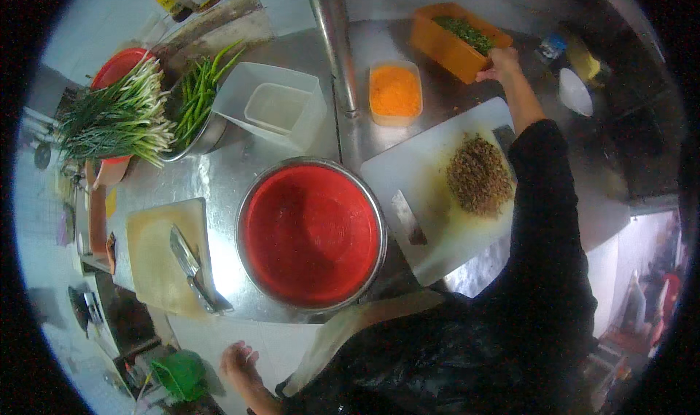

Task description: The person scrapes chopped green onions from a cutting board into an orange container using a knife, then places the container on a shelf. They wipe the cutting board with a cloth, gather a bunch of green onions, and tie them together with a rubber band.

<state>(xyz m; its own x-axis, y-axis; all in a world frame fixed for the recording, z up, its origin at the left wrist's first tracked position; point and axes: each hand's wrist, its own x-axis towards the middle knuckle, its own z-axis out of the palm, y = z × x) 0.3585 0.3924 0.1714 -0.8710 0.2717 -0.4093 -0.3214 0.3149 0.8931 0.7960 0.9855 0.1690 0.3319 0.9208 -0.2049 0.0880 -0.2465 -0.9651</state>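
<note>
My right hand [500, 65] grips the near right corner of an orange rectangular plastic container [448, 51] that holds chopped greens [465, 31]. My left hand [240, 363] hangs beside the counter's near edge, fingers loosely curled, with nothing seen in it. Left of the orange container stands a clear tub of finely grated orange food [395, 92]. On a white cutting board [437, 262] lie a pile of chopped brown food [478, 174] and a knife [407, 218]. A red basin [311, 234] sits inside a steel bowl between that board and a yellowed cutting board [158, 256], which bears a second knife [186, 251].
Spring onions [120, 114] heap over red containers at the back left, beside a steel bowl of long green peppers [198, 98]. A translucent plastic container [273, 109] and an upright steel pipe [333, 49] stand at the back. A white bowl [575, 92] is at the right.
</note>
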